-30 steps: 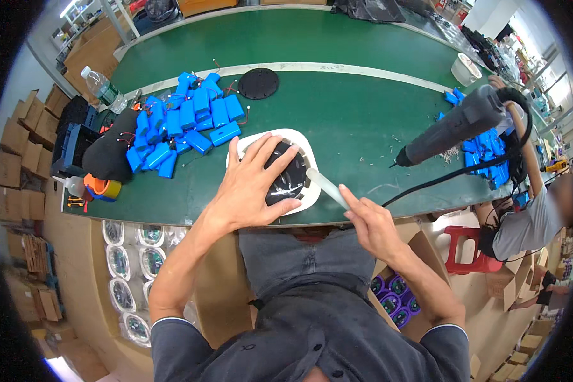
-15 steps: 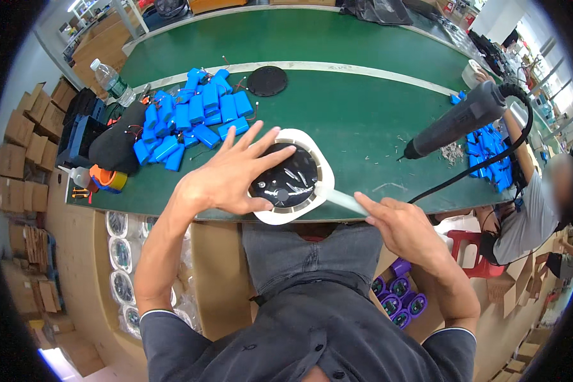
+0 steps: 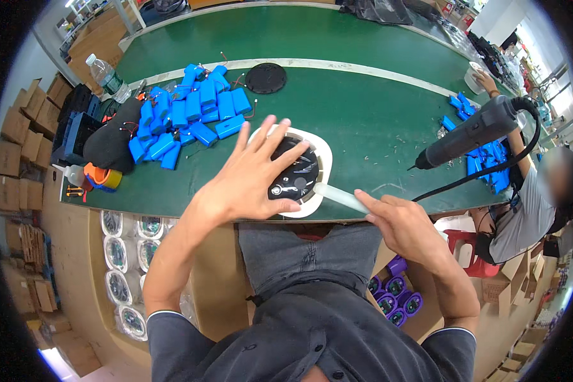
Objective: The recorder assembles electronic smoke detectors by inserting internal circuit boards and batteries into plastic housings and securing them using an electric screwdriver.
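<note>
At the table's near edge lies a round white plastic housing (image 3: 325,159) with a glossy black inner face (image 3: 304,178). My left hand (image 3: 251,172) rests across it with fingers spread, covering its left part. In my right hand (image 3: 404,226) is a pale translucent plastic stick (image 3: 342,198); its far tip meets the housing's lower right rim. Up and to the left of my left hand is a heap of blue battery packs (image 3: 197,111) with thin wires. A round black mesh cover (image 3: 266,77) lies beyond them.
A dark electric screwdriver (image 3: 465,134) hangs at right on a black cable. A water bottle (image 3: 108,77), black cloth (image 3: 113,140) and orange tape roll (image 3: 103,177) stand left. Below are boxes of wrapped white units (image 3: 118,253) and purple units (image 3: 396,286). A co-worker (image 3: 522,216) sits at far right.
My left hand has shifted right over the housing and covers more of its black face. The stick's tip stays at the rim. The hanging screwdriver has swung slightly right.
</note>
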Available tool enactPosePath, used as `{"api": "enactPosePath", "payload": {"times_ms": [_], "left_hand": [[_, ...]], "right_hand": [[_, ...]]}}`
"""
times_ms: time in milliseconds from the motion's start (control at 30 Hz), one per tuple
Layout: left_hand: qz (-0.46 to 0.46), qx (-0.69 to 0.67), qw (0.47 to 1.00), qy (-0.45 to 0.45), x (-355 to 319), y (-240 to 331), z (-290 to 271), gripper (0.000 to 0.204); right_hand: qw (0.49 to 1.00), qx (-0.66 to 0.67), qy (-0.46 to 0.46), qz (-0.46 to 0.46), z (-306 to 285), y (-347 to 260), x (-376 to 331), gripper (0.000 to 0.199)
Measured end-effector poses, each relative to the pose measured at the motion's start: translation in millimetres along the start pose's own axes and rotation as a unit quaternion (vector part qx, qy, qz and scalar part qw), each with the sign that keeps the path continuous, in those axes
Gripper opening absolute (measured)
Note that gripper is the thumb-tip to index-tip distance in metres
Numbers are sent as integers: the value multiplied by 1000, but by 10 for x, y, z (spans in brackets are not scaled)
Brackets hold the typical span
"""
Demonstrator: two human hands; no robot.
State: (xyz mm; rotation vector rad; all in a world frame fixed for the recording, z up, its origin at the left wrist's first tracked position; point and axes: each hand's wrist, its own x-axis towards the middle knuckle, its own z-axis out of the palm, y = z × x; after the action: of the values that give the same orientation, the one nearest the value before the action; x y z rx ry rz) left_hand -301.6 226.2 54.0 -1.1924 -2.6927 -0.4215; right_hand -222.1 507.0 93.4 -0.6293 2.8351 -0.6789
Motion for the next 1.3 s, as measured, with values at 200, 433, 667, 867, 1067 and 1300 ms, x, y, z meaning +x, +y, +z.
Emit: {"api": "enactPosePath", "payload": {"times_ms": [200, 433, 667, 867, 1067, 1300], "left_hand": [[22, -67, 998, 1, 0, -82, 148, 75], [-11, -61, 997, 56, 23, -49, 187, 71], [-205, 59, 970, 115, 138, 264, 273, 66], [-55, -11, 992, -115, 64, -148, -202, 99], [6, -98, 979, -181, 131, -438, -138, 104], [44, -132, 987, -77, 52, -493, 43, 87]], "right_hand": [[998, 30, 44, -15, 240, 118, -24, 49], [985, 110, 126, -31, 652, 335, 63, 51], [994, 67, 80, -23, 255, 273, 55, 45], [999, 11, 25, -21, 17, 120, -45, 40], [999, -14, 9, -35, -26, -55, 91, 38], [999, -36, -19, -29, -15, -104, 175, 39]]}}
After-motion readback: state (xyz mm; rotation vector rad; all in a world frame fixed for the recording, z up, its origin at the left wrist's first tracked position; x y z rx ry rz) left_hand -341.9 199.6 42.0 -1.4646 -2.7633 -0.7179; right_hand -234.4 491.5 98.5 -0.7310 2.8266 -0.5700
